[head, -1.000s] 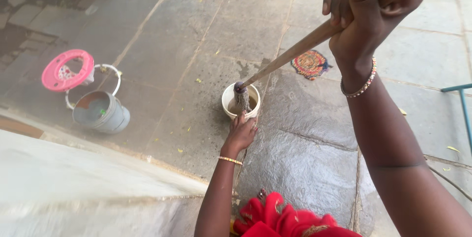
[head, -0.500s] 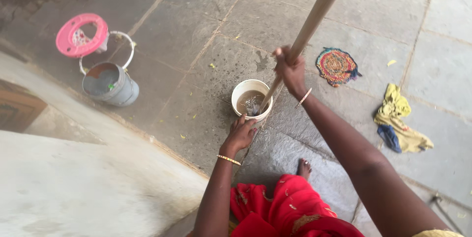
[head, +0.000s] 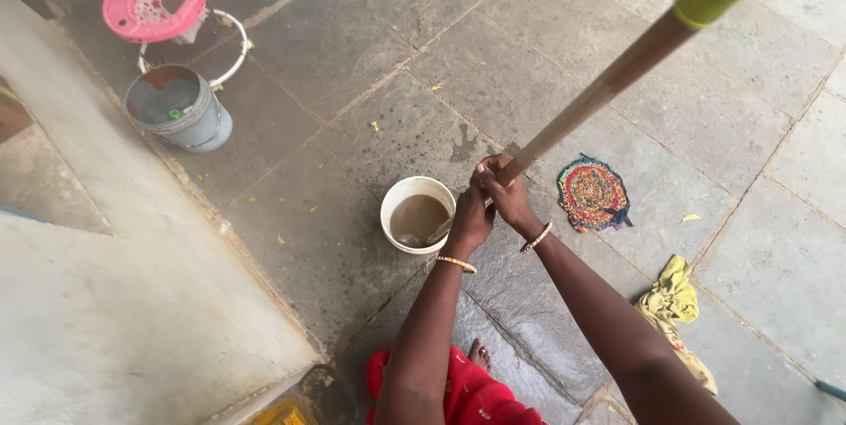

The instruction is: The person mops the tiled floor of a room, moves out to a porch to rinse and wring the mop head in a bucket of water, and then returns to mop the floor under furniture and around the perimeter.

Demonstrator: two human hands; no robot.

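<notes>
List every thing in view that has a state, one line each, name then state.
white bucket: upright, holds murky brown water.
mop handle: tilted, lower end down in the white bucket.
left hand: closed on the mop handle.
right hand: closed on the mop handle.
grey bucket: upright, bail handle down.
pink ring seat: lying flat.
round woven mat: flat.
yellow cloth: crumpled.

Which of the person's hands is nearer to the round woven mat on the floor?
Right. The right hand grips the mop handle on the side of the woven mat; the left hand grips beside the white bucket, farther away.
</notes>
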